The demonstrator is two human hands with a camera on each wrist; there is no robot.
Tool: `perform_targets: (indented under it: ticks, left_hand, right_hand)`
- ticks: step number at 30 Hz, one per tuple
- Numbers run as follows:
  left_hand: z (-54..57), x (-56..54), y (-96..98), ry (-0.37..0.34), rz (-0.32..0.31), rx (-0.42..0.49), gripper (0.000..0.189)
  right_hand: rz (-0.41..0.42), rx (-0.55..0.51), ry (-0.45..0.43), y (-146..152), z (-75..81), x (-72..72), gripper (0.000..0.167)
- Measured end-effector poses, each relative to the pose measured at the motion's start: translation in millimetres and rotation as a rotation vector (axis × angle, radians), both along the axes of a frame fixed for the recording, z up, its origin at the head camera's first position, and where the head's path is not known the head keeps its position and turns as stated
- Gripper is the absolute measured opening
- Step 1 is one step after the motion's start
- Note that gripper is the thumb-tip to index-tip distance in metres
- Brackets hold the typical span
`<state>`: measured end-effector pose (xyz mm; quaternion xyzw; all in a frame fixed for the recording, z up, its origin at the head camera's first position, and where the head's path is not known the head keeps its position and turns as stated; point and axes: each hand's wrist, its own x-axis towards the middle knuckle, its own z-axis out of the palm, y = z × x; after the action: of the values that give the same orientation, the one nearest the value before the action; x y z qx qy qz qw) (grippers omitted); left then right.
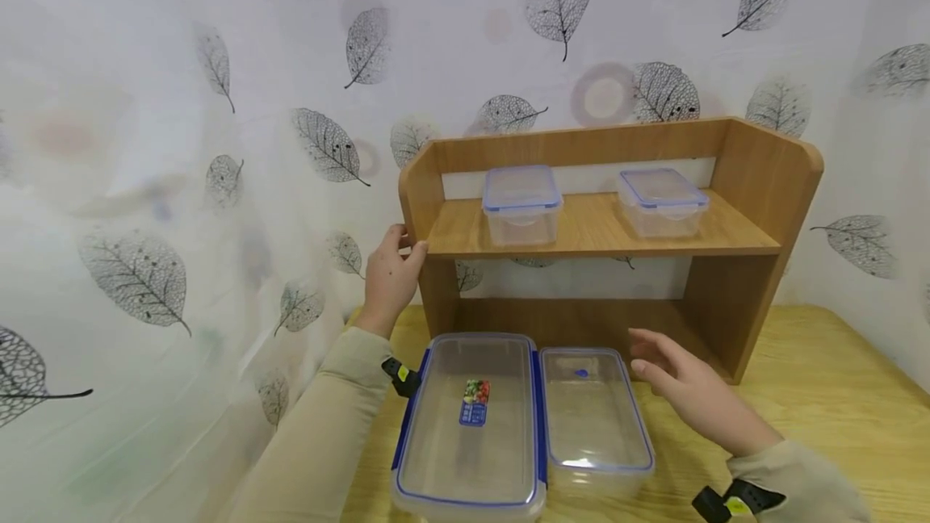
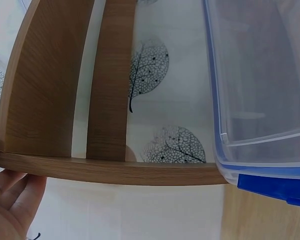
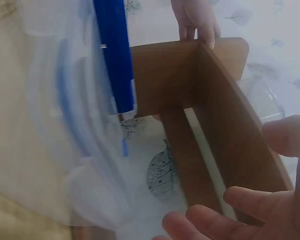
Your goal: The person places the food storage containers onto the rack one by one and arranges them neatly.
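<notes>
My left hand [image 1: 392, 274] grips the left side panel of a wooden two-tier shelf [image 1: 603, 255], thumb at the front edge and fingers on the outer side. In the left wrist view the fingers [image 2: 27, 197] lie against that board. My right hand [image 1: 690, 390] hovers with fingers spread beside a clear rectangular food container [image 1: 592, 418] and holds nothing. Left of that container stands a larger lidded food container [image 1: 501, 458] with blue side clips and a fruit label. Both stand on the table before the shelf's lower tier.
On the upper tier sit two small clear lidded containers, one left [image 1: 521, 208] and one right [image 1: 659, 204]. The yellow wood-grain table [image 1: 835, 394] extends to the right. Behind and to the left hangs a leaf-patterned white covering [image 1: 291, 47].
</notes>
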<state>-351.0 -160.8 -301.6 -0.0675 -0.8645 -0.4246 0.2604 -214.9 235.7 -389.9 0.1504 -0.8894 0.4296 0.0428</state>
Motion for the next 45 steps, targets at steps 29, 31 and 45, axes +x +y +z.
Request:
perform_targets:
  ticks: [29,31,45]
  left_hand:
    - [0.4,0.0,-4.1,-0.006,-0.028,0.053,0.038]
    - [2.3,0.3,-4.1,-0.020,-0.032,0.057,0.039]
    - [4.9,-1.1,-0.3,-0.059,-0.029,0.062,0.039]
  right_hand:
    - [0.121,-0.374,-0.449,8,-70.9,-4.6,0.069]
    - [0.130,-0.367,-0.462,7,-72.3,-5.9,0.069]
    - [0.141,-0.378,-0.454,10,-71.5,-2.5,0.046]
